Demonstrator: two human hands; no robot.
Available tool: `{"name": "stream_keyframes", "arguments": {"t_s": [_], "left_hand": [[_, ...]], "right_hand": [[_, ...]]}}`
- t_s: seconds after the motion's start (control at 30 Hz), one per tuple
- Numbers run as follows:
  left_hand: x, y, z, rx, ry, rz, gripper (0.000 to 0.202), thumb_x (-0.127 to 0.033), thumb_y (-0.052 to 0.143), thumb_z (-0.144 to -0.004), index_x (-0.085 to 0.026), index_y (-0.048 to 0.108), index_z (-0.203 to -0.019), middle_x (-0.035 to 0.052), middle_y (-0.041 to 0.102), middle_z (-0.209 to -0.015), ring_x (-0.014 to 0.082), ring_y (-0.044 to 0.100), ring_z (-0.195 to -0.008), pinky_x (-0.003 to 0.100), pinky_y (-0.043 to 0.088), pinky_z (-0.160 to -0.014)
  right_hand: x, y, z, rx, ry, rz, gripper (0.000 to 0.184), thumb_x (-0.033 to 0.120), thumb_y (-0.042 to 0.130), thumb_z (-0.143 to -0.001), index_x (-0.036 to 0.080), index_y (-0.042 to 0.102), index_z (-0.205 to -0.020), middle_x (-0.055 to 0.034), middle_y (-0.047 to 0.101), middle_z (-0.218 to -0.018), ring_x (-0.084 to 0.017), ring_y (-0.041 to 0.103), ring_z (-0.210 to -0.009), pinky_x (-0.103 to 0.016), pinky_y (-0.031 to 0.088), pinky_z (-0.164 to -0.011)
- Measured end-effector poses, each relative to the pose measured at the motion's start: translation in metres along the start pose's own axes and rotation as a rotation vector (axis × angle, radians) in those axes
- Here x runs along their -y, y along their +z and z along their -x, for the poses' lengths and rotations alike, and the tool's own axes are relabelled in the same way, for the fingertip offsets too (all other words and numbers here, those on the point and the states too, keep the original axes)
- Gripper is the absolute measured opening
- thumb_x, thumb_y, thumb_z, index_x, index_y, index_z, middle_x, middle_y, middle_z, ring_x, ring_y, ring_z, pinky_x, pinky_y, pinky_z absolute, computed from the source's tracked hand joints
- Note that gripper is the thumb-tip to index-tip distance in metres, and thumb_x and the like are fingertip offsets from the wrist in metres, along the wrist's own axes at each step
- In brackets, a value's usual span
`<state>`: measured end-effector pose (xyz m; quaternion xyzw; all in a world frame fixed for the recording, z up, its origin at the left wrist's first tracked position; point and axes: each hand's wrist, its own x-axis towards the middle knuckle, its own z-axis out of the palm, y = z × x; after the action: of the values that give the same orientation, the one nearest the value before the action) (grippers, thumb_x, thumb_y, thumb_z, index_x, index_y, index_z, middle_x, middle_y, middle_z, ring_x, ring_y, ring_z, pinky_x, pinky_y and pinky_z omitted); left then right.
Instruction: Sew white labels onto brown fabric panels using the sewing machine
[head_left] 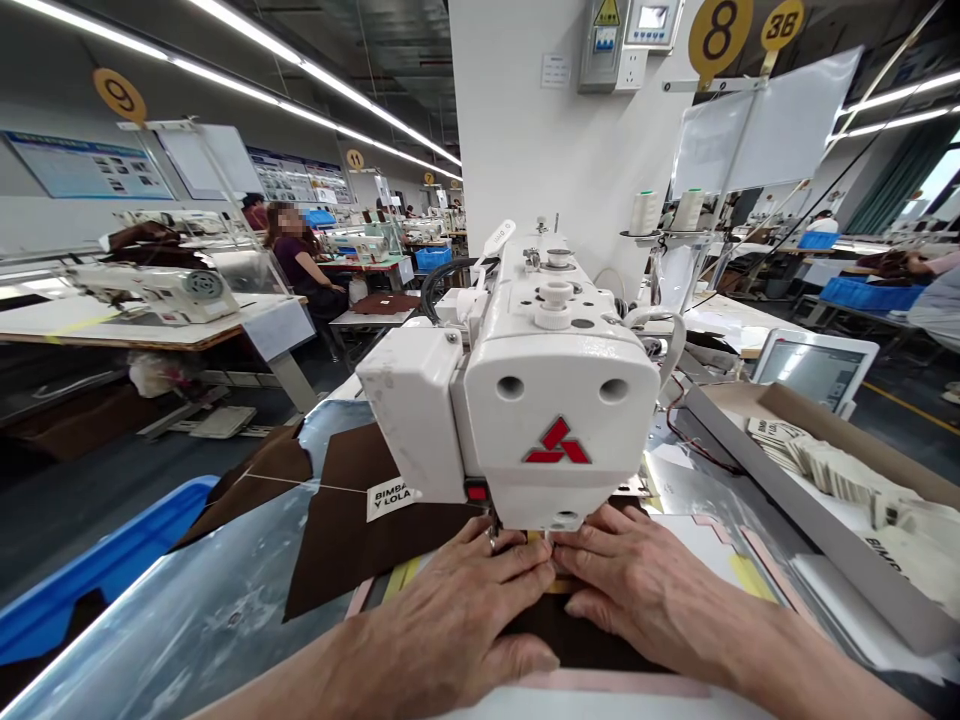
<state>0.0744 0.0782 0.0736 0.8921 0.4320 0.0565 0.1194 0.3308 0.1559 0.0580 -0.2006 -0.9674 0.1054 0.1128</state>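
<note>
A white sewing machine [540,400] with a red three-diamond logo stands in front of me on a shiny metal table [187,620]. My left hand [465,610] and my right hand [637,590] lie flat side by side under the machine head, fingers stretched toward the needle, pressing on dark brown fabric [345,530] and a small yellowish piece between the fingertips. A white label [390,497] reading "BIMBA Y LOLA" is sewn on the brown fabric left of the machine.
A cardboard tray [847,440] with several stacked cream labels [832,470] sits at the right, with a tablet screen [814,368] behind it. A blue bin [97,570] stands at the lower left. Other workstations and a seated person [300,260] are farther left.
</note>
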Motion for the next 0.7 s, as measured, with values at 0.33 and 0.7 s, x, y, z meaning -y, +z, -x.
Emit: {"name": "stream_keyframes", "arguments": {"t_s": [0.33, 0.7], "left_hand": [[0.011, 0.004, 0.009, 0.001, 0.035, -0.056, 0.062, -0.040, 0.071, -0.101, -0.027, 0.048, -0.157, 0.0034, 0.047, -0.163, 0.0335, 0.050, -0.146, 0.053, 0.040, -0.123], [0.008, -0.003, 0.008, -0.039, 0.042, -0.135, 0.048, -0.027, 0.065, -0.105, -0.024, 0.055, -0.151, 0.0043, 0.055, -0.157, 0.0341, 0.058, -0.139, 0.057, 0.043, -0.121]], "right_hand": [[0.003, -0.001, 0.000, 0.056, 0.038, -0.001, 0.034, 0.043, 0.056, -0.108, 0.028, 0.064, -0.139, -0.0038, 0.070, -0.136, -0.026, 0.059, -0.113, -0.044, 0.051, -0.098], [0.005, -0.002, 0.002, 0.067, 0.034, -0.003, 0.039, 0.041, 0.055, -0.109, 0.032, 0.059, -0.146, -0.0024, 0.068, -0.141, -0.027, 0.058, -0.115, -0.045, 0.049, -0.099]]}}
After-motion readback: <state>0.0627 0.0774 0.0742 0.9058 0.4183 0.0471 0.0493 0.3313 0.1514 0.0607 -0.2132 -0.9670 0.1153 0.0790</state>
